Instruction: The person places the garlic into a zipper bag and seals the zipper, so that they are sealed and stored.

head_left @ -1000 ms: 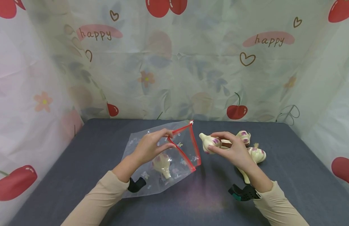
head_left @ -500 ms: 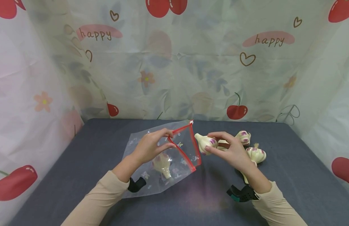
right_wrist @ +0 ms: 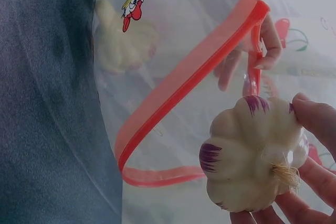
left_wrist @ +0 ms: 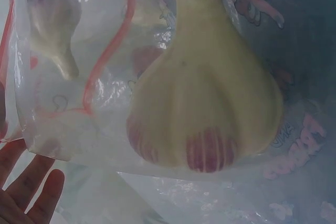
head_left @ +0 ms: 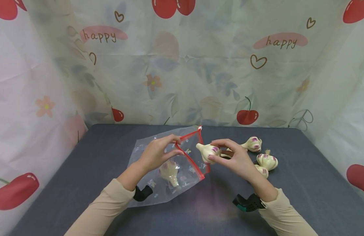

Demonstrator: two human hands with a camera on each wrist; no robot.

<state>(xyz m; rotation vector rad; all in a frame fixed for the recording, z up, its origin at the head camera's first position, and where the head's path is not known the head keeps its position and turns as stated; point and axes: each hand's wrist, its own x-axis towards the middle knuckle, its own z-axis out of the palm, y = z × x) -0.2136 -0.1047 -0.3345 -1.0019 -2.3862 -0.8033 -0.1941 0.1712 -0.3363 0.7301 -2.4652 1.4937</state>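
A clear plastic zip bag (head_left: 142, 149) with a red zip edge slants over the table, its mouth spread toward the right. My left hand (head_left: 159, 150) pinches one side of that mouth between thumb and fingers. Inside the bag lies a garlic bulb (head_left: 169, 172), which fills the middle of the left wrist view as a large bulb (left_wrist: 205, 103). My right hand (head_left: 238, 160) grips another garlic bulb (head_left: 208, 153) by its root end, stem pointing left, overlapping the red mouth. In the right wrist view this bulb (right_wrist: 252, 156) shows purple streaks and a root tuft beside the mouth.
To the right on the dark table (head_left: 217, 216) lie more garlic bulbs: one at the back (head_left: 254, 144), one at the right (head_left: 267, 161), and one partly hidden behind my right wrist (head_left: 262, 171). A patterned cloth (head_left: 188, 82) encloses the table's back and sides.
My right hand has moved left with its garlic bulb, from beside the bag to overlapping its red mouth. The left hand and bag stay put. More of the bulbs at right shows.
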